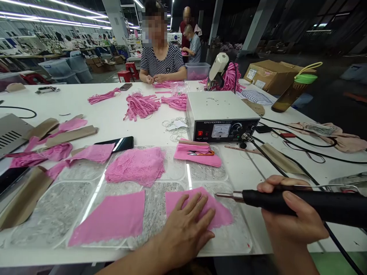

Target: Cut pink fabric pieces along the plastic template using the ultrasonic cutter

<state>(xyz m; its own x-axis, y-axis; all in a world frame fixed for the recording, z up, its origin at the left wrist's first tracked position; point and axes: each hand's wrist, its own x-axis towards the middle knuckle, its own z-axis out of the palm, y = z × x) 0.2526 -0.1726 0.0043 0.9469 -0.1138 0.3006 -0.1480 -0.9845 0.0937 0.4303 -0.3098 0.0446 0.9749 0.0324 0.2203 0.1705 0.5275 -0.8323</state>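
Note:
My left hand (187,221) lies flat with fingers spread on a pink fabric piece (222,214) near the front of the table. In my right hand (292,217) is a black handheld ultrasonic welding tool (272,200) with a slim metal tip. That tip points left and sits close to the fabric's right side; whether it touches cannot be told. Left of my left hand, a second pink fabric piece (111,217) rests on the clear mat (63,214). Behind these are a heap of pink lace (136,164) and a pink stack (197,156) with orange-handled thread snips (205,153) on top.
A white control box (223,110) stands behind the mat, with black cables (304,172) along the right. A phone (123,144), brown card strips (71,135) and pink strap bundles (140,105) lie about. A bottle (294,91) and a person (162,61) are across the table.

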